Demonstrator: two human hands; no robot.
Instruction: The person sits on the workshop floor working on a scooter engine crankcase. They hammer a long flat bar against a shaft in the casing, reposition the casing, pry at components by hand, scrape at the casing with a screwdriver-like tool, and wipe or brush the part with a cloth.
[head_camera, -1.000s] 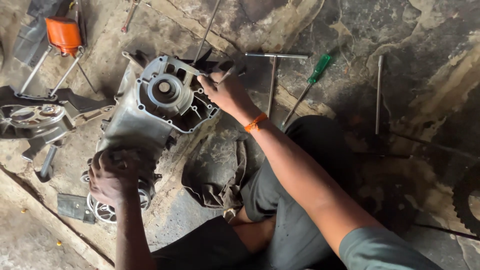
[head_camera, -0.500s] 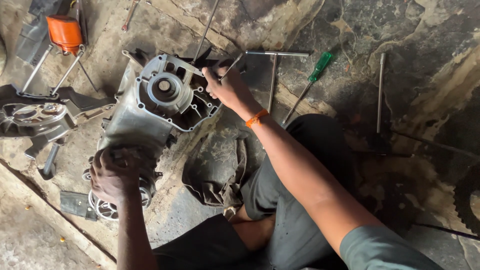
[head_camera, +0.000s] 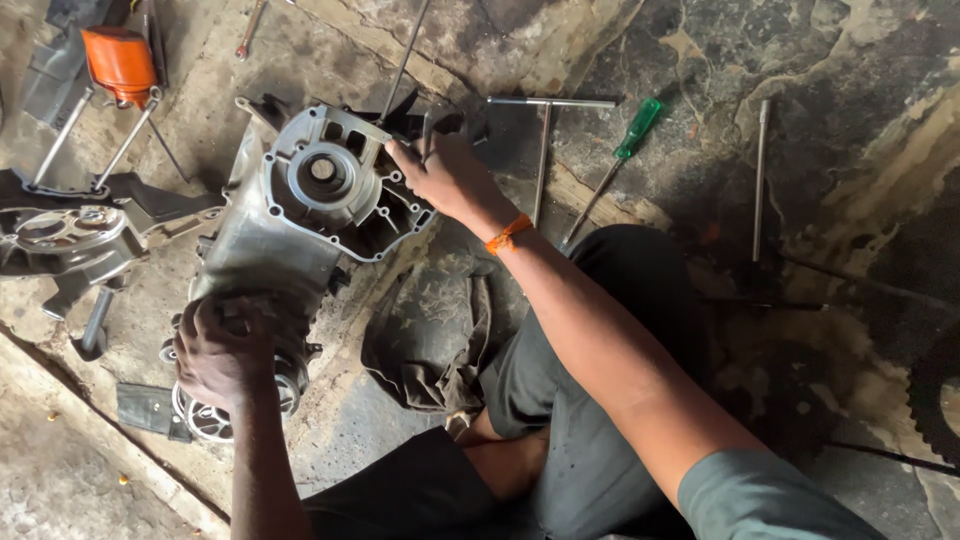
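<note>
A grey metal engine casing (head_camera: 275, 235) lies on the dirty floor, its open round bearing side facing up. My left hand (head_camera: 225, 350) is clamped over the casing's near end, hiding the gear parts beneath it. My right hand (head_camera: 450, 178), with an orange band on the wrist, reaches over to the far rim of the casing, its fingers curled on the edge by the bolt holes. Whether a small tool sits under those fingers cannot be told.
A greasy rag (head_camera: 430, 330) lies beside my knee. A T-handle wrench (head_camera: 545, 135), a green-handled screwdriver (head_camera: 625, 145) and a long rod (head_camera: 760, 180) lie at the back. Another casing part (head_camera: 70, 240) and an orange can (head_camera: 120, 60) are at the left.
My right hand's fingers have shifted slightly along the casing's far rim. My left hand has kept its grip and the casing has barely moved.
</note>
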